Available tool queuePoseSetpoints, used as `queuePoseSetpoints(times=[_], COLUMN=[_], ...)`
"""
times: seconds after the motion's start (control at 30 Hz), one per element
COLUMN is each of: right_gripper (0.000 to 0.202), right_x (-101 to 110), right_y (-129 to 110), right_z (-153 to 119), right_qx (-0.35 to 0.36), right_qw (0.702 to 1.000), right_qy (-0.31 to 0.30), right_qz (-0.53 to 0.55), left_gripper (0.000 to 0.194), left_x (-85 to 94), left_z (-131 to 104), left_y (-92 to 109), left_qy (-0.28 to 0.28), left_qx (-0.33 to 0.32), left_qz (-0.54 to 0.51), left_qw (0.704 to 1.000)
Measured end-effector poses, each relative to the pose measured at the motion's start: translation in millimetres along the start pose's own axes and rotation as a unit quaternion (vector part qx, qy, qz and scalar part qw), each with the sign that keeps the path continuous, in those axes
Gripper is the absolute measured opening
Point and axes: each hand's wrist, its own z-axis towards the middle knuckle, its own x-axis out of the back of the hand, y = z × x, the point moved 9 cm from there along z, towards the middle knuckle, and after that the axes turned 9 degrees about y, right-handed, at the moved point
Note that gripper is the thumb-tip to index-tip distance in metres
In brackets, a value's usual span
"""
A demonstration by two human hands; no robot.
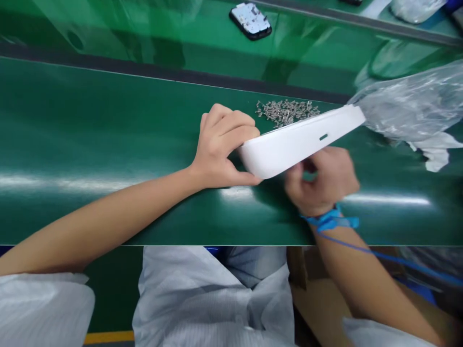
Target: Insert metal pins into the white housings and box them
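My left hand (pixel 226 144) grips the left end of a white plastic housing (pixel 289 152), thumb below and fingers over the top. The housing is tilted, its right end raised, with a small slot in the side that faces me. My right hand (pixel 321 178) is just under the housing's lower edge, blurred, its fingers curled. Whether it touches the housing or holds anything small cannot be made out. Behind the housing lies a pile of small metal screws (pixel 285 111), partly covered by it.
A blue wrist strap (pixel 331 219) with a cord circles my right wrist and trails right. Clear plastic bags (pixel 415 101) and a crumpled white scrap (pixel 436 152) lie at the right. A black-edged device with a pale board (pixel 251 20) rests beyond the dark rail (pixel 173 77).
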Motion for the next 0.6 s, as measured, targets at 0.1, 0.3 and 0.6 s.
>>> queuePoseSetpoints(times=[0.1, 0.3, 0.6], right_gripper=[0.048, 0.071, 0.064], right_x=[-11, -4, 8], right_y=[-50, -57, -78], right_z=[-11, -9, -13], right_qx=[0.097, 0.187, 0.209], right_qw=[0.984, 0.939, 0.930], right_qy=[0.147, 0.288, 0.292], right_qz=[-0.022, -0.035, -0.079], left_gripper=[0.063, 0.055, 0.055], left_x=[7.1, -1.1, -4.5], left_z=[3, 2, 4], left_y=[1, -1, 1], left_qy=[0.037, -0.006, -0.051], left_qx=[0.010, 0.056, 0.063], left_qz=[0.011, 0.006, 0.000], left_qw=[0.999, 0.998, 0.997])
